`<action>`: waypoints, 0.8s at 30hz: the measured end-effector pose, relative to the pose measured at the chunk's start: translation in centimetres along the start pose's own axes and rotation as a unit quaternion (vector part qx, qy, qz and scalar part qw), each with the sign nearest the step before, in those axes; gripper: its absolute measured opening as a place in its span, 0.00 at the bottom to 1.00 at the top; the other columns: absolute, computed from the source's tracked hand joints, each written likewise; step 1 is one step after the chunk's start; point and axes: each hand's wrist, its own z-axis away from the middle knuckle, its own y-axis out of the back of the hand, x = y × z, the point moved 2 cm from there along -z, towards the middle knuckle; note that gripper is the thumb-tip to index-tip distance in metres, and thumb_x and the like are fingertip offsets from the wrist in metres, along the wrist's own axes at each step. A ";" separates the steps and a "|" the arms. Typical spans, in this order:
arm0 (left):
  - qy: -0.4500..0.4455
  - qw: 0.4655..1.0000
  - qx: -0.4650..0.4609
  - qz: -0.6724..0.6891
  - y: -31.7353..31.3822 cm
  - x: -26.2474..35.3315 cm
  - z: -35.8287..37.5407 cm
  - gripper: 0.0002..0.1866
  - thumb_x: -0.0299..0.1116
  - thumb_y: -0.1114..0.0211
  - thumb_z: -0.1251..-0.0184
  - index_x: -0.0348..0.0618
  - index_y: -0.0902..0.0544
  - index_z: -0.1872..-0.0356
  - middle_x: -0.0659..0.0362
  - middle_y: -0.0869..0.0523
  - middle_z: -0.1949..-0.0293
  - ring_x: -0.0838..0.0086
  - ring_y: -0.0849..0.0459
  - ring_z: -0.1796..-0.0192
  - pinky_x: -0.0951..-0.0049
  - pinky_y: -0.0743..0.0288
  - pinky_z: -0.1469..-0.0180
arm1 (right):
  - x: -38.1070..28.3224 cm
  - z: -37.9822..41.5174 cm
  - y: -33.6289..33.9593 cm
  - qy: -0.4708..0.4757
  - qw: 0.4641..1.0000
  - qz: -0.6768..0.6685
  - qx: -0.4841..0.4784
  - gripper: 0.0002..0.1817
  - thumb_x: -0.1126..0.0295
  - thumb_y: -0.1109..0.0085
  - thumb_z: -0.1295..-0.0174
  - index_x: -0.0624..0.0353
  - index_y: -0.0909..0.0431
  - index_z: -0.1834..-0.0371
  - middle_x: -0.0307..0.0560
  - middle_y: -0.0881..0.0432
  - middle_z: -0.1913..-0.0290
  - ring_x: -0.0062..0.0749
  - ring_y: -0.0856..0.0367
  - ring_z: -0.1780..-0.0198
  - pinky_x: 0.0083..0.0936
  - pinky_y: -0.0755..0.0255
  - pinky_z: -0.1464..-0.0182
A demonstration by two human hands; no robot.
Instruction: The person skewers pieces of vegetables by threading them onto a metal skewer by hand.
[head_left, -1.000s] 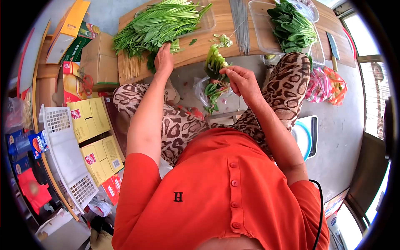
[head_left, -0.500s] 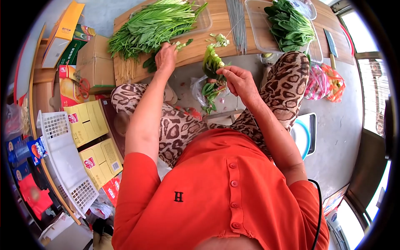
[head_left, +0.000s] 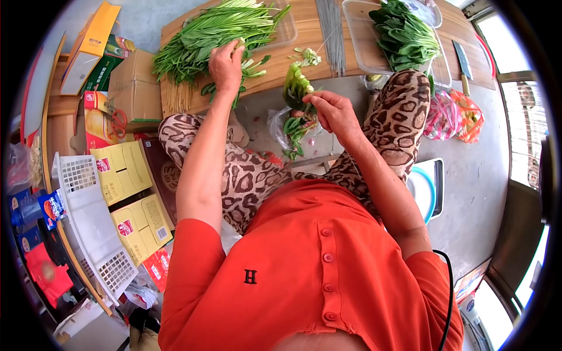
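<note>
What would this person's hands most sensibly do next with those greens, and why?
Probably lift a few stalks from the loose greens and bring them to the skewered bunch. The left hand is closed on stalks at the pile's edge, while the right hand holds the bunch above the table edge.

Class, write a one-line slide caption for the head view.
Left hand grips leafy greens on table; right hand holds skewered greens.

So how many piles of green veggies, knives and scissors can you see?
Piles of greens: 2, pile by left hand, pile in tray
Knives: 1, knife
Scissors: 1, scissors
Total: 4
</note>
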 end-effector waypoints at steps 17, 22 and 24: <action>0.421 0.648 -0.086 0.629 1.0 2.7 -0.8 0.07 0.29 0.43 0.31 0.37 0.26 0.57 0.52 0.19 0.65 0.73 0.24 0.71 0.76 0.25 0.70 | 0.0 -0.1 -0.2 0.013 1.000 -0.014 -0.004 0.12 0.69 0.51 0.31 0.66 0.20 0.58 0.30 0.36 0.87 0.12 0.39 0.84 0.15 0.31 0.70; 0.466 0.609 -0.131 0.628 -0.5 3.4 2.9 0.08 0.28 0.38 0.35 0.39 0.24 0.58 0.55 0.18 0.66 0.74 0.22 0.72 0.76 0.24 0.71 | 0.0 0.0 -0.3 0.003 1.000 -0.015 -0.015 0.12 0.68 0.51 0.31 0.65 0.20 0.57 0.30 0.35 0.86 0.11 0.40 0.84 0.13 0.39 0.77; 0.484 0.599 -0.124 0.626 -1.1 3.6 3.8 0.08 0.27 0.40 0.34 0.38 0.23 0.56 0.53 0.16 0.65 0.72 0.19 0.70 0.74 0.22 0.68 | 0.1 -0.1 -0.4 0.011 0.999 -0.030 -0.023 0.12 0.68 0.51 0.31 0.64 0.20 0.57 0.31 0.33 0.86 0.11 0.40 0.85 0.12 0.44 0.81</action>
